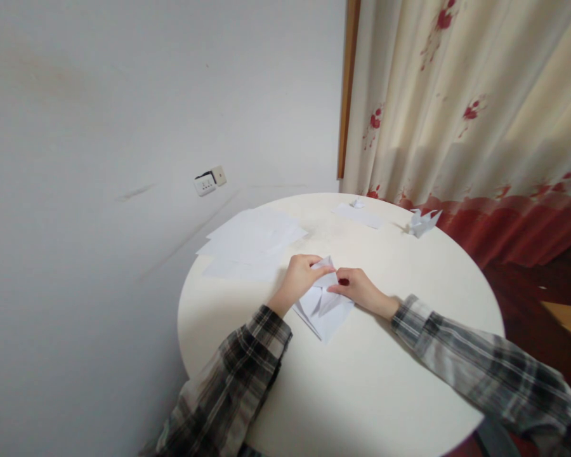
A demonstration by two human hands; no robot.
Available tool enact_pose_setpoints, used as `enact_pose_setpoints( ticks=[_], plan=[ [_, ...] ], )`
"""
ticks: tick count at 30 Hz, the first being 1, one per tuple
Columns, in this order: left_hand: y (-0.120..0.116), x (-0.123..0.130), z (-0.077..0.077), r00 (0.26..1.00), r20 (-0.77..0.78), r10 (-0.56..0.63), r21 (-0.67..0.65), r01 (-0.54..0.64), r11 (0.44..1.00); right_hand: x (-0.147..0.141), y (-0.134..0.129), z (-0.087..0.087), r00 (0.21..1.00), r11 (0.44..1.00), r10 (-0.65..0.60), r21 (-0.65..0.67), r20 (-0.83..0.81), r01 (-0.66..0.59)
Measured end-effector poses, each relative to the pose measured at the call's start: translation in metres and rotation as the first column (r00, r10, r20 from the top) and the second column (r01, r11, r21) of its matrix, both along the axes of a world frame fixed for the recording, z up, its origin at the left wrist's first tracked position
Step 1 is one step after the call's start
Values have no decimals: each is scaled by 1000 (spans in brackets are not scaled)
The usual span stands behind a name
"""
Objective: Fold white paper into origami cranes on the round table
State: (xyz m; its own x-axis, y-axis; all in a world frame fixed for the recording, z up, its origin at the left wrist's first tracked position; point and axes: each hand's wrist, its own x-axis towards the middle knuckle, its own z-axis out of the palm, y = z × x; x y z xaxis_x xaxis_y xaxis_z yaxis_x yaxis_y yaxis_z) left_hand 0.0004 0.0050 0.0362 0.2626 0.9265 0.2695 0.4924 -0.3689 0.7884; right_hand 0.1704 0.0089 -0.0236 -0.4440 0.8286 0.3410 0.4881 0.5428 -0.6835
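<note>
A partly folded sheet of white paper (pixel 330 324) lies near the middle of the round white table (pixel 385 393), with one corner pointing toward me. My left hand (pixel 302 276) grips its far upper part, thumb on top and fingers behind. From the right, my right hand (pixel 359 289) pinches the paper's edge between thumb and forefinger. The two hands almost meet at the raised flap. Several creased layers show below them, and the paper beneath my left fingers is hidden.
Loose white sheets (pixel 257 238) overlap at the table's left back edge. A folded paper crane (pixel 422 223) stands at the right back, and a small folded paper piece (pixel 357 204) sits by a flat paper strip (pixel 359 216). A wall with a socket (pixel 205 184) borders the left; a curtain (pixel 457 127) hangs behind.
</note>
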Motion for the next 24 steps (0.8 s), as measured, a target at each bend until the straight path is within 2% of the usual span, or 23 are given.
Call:
enact_pose_setpoints(
  ticks=[12, 16, 24],
  plan=[
    [1, -1, 0, 1000, 0, -4, -10, 4, 1000, 1, 1, 0, 1000, 1000, 15, -24, 23, -15],
    [0, 0, 1, 1000, -11, -6, -8, 6, 1000, 0, -1, 3, 1000, 1000, 22, 4, 22, -22],
    [-4, -1, 2, 987, 56, -150, -23, 152, 988, -2, -7, 10, 1000, 1000, 18, -5, 1, -18]
  ],
)
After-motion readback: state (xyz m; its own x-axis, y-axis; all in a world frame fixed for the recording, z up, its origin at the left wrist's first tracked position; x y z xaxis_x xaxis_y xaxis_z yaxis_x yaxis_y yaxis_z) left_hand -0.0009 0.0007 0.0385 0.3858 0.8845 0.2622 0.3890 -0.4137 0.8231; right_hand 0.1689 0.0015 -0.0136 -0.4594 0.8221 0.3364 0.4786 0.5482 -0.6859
